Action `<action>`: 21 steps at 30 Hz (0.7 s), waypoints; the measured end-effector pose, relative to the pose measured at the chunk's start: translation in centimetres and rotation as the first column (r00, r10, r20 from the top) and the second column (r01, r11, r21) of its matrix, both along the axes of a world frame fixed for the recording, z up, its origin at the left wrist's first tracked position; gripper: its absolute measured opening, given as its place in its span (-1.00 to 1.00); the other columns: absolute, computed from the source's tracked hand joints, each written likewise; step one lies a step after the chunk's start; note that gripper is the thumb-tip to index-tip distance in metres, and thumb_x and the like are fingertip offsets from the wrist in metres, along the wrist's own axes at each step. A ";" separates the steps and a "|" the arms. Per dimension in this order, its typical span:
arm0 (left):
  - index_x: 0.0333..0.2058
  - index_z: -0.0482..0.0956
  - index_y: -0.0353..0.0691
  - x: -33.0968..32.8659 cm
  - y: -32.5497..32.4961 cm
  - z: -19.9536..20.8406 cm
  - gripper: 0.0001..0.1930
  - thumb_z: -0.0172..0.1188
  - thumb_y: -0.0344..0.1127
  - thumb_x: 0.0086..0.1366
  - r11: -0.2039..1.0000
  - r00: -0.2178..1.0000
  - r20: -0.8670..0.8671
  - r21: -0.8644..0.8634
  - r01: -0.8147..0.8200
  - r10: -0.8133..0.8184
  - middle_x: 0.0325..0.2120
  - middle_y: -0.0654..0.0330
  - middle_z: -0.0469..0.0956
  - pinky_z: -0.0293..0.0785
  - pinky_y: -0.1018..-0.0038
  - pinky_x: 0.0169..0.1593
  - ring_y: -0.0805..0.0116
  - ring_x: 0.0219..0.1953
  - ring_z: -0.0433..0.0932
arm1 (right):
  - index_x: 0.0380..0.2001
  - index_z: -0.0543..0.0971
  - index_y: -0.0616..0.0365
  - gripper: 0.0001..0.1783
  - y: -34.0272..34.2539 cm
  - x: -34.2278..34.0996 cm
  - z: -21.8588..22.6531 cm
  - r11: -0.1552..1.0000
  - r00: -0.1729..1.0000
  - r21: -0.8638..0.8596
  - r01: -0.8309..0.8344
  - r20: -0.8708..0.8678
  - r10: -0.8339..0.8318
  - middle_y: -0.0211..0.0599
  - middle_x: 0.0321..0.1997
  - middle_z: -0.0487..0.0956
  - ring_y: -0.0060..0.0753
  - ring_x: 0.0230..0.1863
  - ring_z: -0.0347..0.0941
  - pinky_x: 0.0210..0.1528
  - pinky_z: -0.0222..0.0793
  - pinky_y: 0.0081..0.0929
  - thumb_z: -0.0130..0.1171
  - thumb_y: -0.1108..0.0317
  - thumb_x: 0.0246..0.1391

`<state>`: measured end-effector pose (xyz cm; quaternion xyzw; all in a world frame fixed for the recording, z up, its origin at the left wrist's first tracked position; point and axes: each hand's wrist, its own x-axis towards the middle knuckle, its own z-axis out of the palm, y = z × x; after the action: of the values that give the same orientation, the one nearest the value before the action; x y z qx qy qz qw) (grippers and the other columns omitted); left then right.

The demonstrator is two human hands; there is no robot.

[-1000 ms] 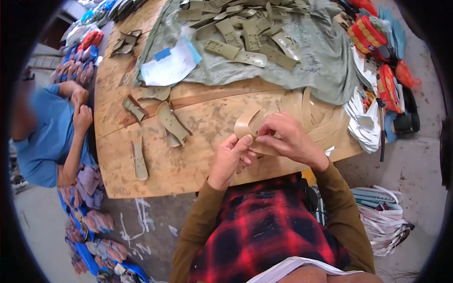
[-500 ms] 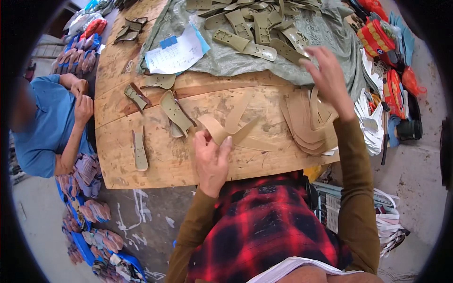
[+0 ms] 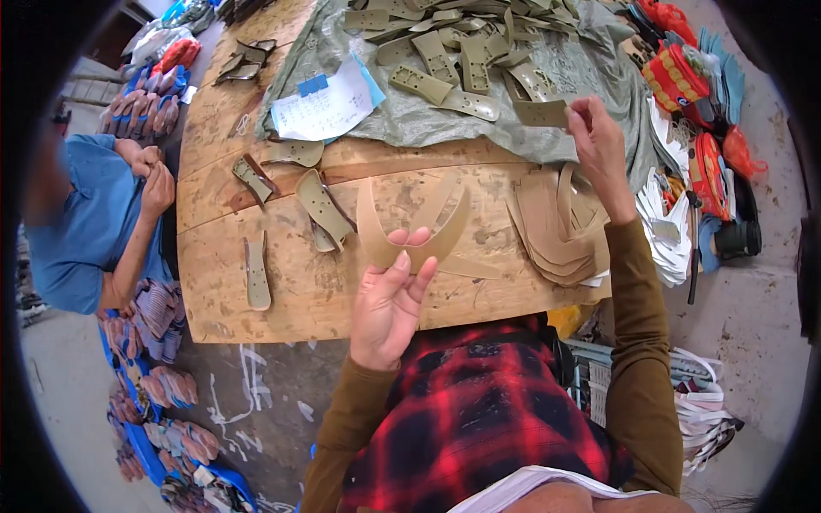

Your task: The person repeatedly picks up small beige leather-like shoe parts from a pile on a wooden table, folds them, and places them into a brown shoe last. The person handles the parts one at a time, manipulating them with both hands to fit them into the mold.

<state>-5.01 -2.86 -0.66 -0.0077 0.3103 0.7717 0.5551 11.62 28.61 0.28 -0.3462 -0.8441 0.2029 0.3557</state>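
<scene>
My left hand [image 3: 393,303] pinches a tan U-shaped strip [image 3: 372,224] at its bend, thumb towards me, with both arms of the U pointing away. Under it on the table lie more tan strips [image 3: 466,268]. Out to the right, my right hand [image 3: 601,154] has thumb and fingers closed on the end of an olive-green curved plate [image 3: 540,113]. That plate is at the near right edge of a heap of similar plates with holes [image 3: 436,60]. Just below my right forearm's reach sits a stack of tan curved strips [image 3: 543,235].
The heap lies on a grey-green plastic sheet [image 3: 376,128] beside a written paper [image 3: 321,111]. Several olive plates with dark brown edging [image 3: 323,209] rest left on the wooden table [image 3: 214,291]. A person in a blue shirt [image 3: 81,222] sits at the left; bundles [image 3: 676,222] stand at the right.
My right hand has closed on an olive plate at the heap's edge and turned it. My left hand has rolled palm up, bringing the strip's U upright to view.
</scene>
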 end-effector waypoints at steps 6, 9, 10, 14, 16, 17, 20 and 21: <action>0.11 0.32 -0.35 0.3 0.6 0.0 -0.69 -0.11 -0.35 0.47 0.985 0.964 0.261 0.170 0.001 -0.046 0.23 -0.09 0.29 0.23 0.20 0.39 0.15 0.32 0.24 | -0.31 0.48 0.23 -0.87 -1.7 -2.7 -0.2 0.976 0.984 -0.145 -0.161 -0.099 0.148 -0.15 -0.50 0.53 -0.28 -0.49 0.48 -0.40 0.34 -0.35 0.15 0.40 0.14; 0.11 0.32 -0.33 0.7 0.7 0.3 -0.67 -0.16 -0.27 0.50 0.975 0.916 0.396 0.219 -0.025 -0.066 0.26 -0.13 0.23 0.17 0.13 0.41 0.08 0.34 0.20 | -0.32 0.51 0.23 -0.82 -0.2 -3.7 -3.1 0.872 0.977 -0.458 -0.172 -0.196 0.089 -0.45 -0.55 0.49 -0.65 -0.52 0.40 -0.46 0.30 -0.61 0.21 0.33 0.15; 0.11 0.32 -0.32 0.9 0.8 0.6 -0.66 -0.17 -0.25 0.50 0.974 0.911 0.407 0.226 -0.031 -0.065 0.27 -0.13 0.21 0.16 0.11 0.41 0.07 0.34 0.20 | -0.26 0.57 0.28 -0.73 0.6 -3.5 -4.3 0.907 0.996 -0.415 -0.076 0.002 0.085 -0.20 -0.46 0.57 -0.41 -0.46 0.48 -0.38 0.38 -0.45 0.24 0.30 0.06; 0.17 0.26 -0.19 1.7 0.9 1.2 -0.64 -0.19 -0.17 0.52 0.978 0.948 0.301 0.204 0.037 -0.098 0.27 -0.11 0.22 0.24 0.08 0.36 0.07 0.33 0.22 | -0.23 0.59 0.26 -0.76 -1.8 -2.8 -3.6 0.949 0.993 -0.315 -0.028 0.097 0.062 -0.26 -0.40 0.62 -0.49 -0.44 0.51 -0.35 0.40 -0.47 0.23 0.31 0.09; 0.19 0.24 -0.18 2.0 1.0 0.9 -0.63 -0.21 -0.16 0.52 0.982 0.960 0.256 0.176 0.065 -0.109 0.27 -0.08 0.23 0.28 0.11 0.35 0.10 0.31 0.25 | -0.22 0.58 0.27 -0.79 -4.0 -1.9 -1.2 0.976 0.993 -0.211 -0.062 -0.107 0.040 -0.24 -0.38 0.62 -0.50 -0.44 0.51 -0.32 0.40 -0.48 0.21 0.37 0.12; 0.19 0.23 -0.18 2.3 1.1 0.8 -0.63 -0.22 -0.16 0.53 0.983 0.965 0.237 0.163 0.080 -0.117 0.26 -0.07 0.24 0.30 0.13 0.34 0.11 0.30 0.27 | -0.21 0.58 0.28 -0.80 -5.2 -1.4 -0.1 0.986 0.978 -0.155 -0.067 -0.205 0.035 -0.23 -0.37 0.62 -0.50 -0.43 0.51 -0.30 0.40 -0.49 0.20 0.41 0.13; 0.22 0.19 -0.19 3.1 1.7 0.6 -0.60 -0.23 -0.15 0.53 0.987 0.973 0.179 0.100 0.128 -0.145 0.24 -0.02 0.27 0.33 0.19 0.33 0.17 0.25 0.33 | -0.15 0.57 0.30 -0.80 -10.3 -0.1 3.7 0.915 0.892 -0.332 -0.230 -0.449 0.061 -0.22 -0.33 0.63 -0.54 -0.39 0.51 -0.28 0.40 -0.51 0.16 0.48 0.16; 0.22 0.19 -0.20 3.4 1.9 0.6 -0.60 -0.22 -0.15 0.53 0.986 0.969 0.194 0.094 0.139 -0.155 0.23 0.00 0.28 0.33 0.20 0.33 0.19 0.24 0.34 | -0.14 0.56 0.30 -0.79 -12.0 0.3 4.0 0.869 0.888 -0.389 -0.305 -0.445 0.112 -0.22 -0.32 0.63 -0.55 -0.37 0.51 -0.28 0.40 -0.51 0.16 0.47 0.16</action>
<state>-1.58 -1.01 -0.10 -0.0404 0.2213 0.7356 0.6390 11.96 16.58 4.24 -0.2733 -0.7140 0.4976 0.4098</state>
